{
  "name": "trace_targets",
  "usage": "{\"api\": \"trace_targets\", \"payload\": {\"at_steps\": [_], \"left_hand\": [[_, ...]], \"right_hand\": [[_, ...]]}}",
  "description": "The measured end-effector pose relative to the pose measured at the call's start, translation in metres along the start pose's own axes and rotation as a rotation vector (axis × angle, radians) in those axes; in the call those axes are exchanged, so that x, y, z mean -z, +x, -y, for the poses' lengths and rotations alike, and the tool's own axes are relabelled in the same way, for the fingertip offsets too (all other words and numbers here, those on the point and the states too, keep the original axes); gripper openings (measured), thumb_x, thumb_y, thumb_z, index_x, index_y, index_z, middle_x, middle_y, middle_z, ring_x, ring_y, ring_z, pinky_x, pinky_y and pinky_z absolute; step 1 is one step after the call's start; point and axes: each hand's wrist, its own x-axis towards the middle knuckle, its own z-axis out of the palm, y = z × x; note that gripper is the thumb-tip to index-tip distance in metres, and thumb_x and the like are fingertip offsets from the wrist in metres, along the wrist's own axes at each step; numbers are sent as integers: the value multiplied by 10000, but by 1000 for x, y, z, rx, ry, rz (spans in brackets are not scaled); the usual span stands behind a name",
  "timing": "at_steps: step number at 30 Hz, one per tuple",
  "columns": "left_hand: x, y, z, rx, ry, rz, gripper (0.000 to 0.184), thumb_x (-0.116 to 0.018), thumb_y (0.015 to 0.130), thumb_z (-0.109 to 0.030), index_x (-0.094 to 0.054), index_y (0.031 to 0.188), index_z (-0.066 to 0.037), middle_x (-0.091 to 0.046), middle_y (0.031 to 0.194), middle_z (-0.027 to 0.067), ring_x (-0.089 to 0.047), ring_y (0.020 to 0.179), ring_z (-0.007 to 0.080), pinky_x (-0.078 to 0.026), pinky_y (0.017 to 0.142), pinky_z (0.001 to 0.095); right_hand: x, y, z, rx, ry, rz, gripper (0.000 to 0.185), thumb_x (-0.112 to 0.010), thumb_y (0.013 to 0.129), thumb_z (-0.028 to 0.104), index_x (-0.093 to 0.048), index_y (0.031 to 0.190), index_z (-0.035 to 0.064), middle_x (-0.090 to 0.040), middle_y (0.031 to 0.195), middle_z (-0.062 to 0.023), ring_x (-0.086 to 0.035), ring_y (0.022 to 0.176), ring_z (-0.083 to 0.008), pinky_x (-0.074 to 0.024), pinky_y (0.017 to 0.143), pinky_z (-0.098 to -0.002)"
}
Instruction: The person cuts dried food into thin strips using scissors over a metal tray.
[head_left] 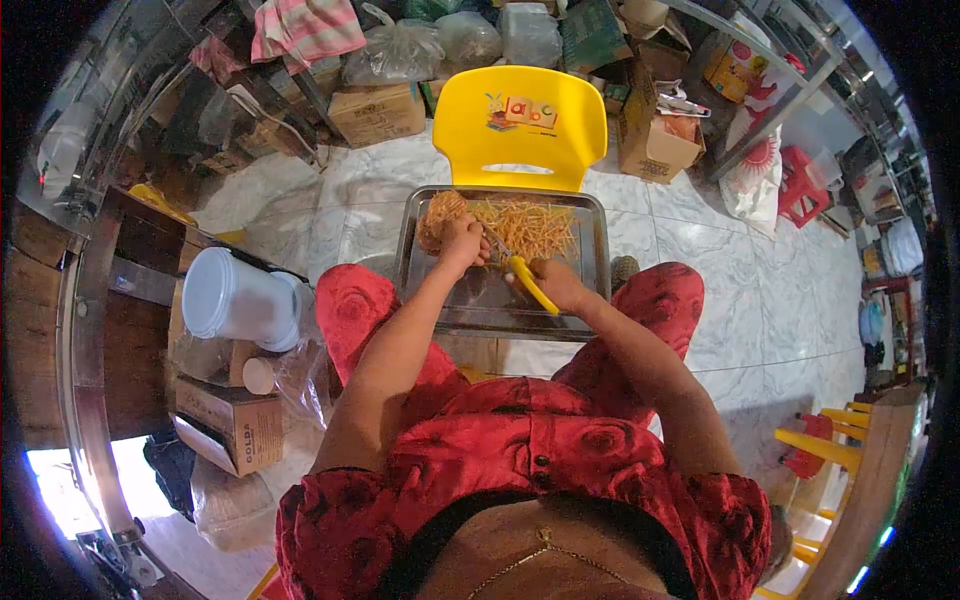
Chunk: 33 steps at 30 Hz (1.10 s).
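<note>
A metal tray (470,317) rests in front of me, partly on a yellow chair. On its left side lies a brownish-orange clump (440,212) of thin pieces, and to the right of it spreads a pile of loose thin orange strips (530,225). My left hand (464,243) is closed at the clump's lower right edge, its fingers pinching something small near the scissor blades. My right hand (560,284) is wrapped round yellow-handled scissors (526,278), whose blades point up and left toward my left fingers.
The yellow chair (522,110) stands behind the tray. Cardboard boxes (378,112) and plastic bags line the far side. At the left are a white bucket (212,292) and an open carton (230,425). A red stool (803,187) stands at the right.
</note>
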Motion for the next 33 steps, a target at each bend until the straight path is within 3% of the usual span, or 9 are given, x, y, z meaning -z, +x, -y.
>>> {"api": "trace_targets", "payload": {"at_steps": [1,14,23,33], "left_hand": [[0,3,2,-19,-66,28,178,-382,895,-162,-465,946,-13,-552,669,93,-556,512,158,-453,415,277],[12,-5,-17,-119,-256,88,184,-378,908,-163,-487,929,-16,-552,670,89,-571,515,163,-451,405,261],[5,-20,-23,-98,-159,140,170,-375,900,-149,-484,931,-22,-560,677,88,-569,526,160,-455,411,265],[3,-12,-19,-92,-288,152,156,-397,890,-139,-493,916,-17,-559,674,89,-574,540,161,-468,425,263]], "right_hand": [[6,-2,5,-15,-25,22,560,-524,755,548,-598,898,12,-593,840,-255,-576,815,-399,-444,692,-445],[16,-9,15,8,-21,-108,534,-553,739,547,-615,845,27,-592,761,-240,-578,758,-400,-449,663,-445],[11,-13,24,-38,55,-26,640,-523,740,615,-566,980,24,-601,889,-221,-573,858,-394,-448,723,-428],[4,-3,3,60,-53,-150,490,-500,782,508,-582,909,42,-590,729,-231,-581,746,-397,-449,649,-464]]}}
